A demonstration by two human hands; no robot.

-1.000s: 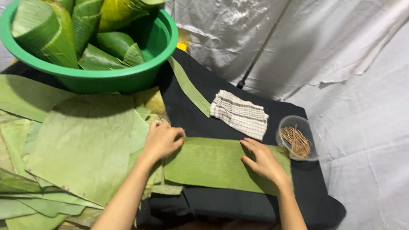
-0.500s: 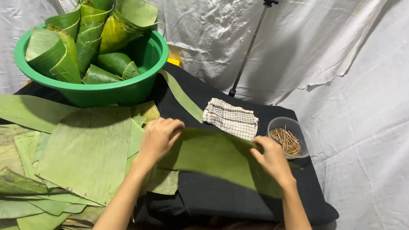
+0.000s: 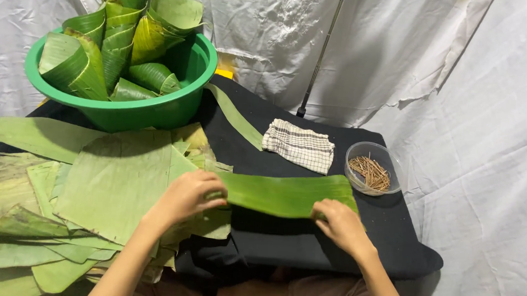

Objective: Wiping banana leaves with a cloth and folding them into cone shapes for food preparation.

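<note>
A long green banana leaf strip (image 3: 282, 194) stretches between my two hands, lifted a little above the black table (image 3: 391, 233). My left hand (image 3: 186, 196) grips its left end, fingers curled over the edge. The strip's right end is held by my right hand (image 3: 340, 224). To the left lies a pile of flat leaf pieces (image 3: 105, 188), right next to my left hand.
A green basin (image 3: 175, 110) full of rolled leaf cones stands at the back left. A checked cloth (image 3: 298, 145) and a clear bowl of thin sticks (image 3: 372, 169) sit at the back right. A loose leaf strip (image 3: 235, 116) lies behind. White sheeting and a tripod leg (image 3: 319, 58) surround the table.
The leaf strip lay flat on the table under both hands; now its front edge is folded up and the strip is gripped at both ends. The view has tilted.
</note>
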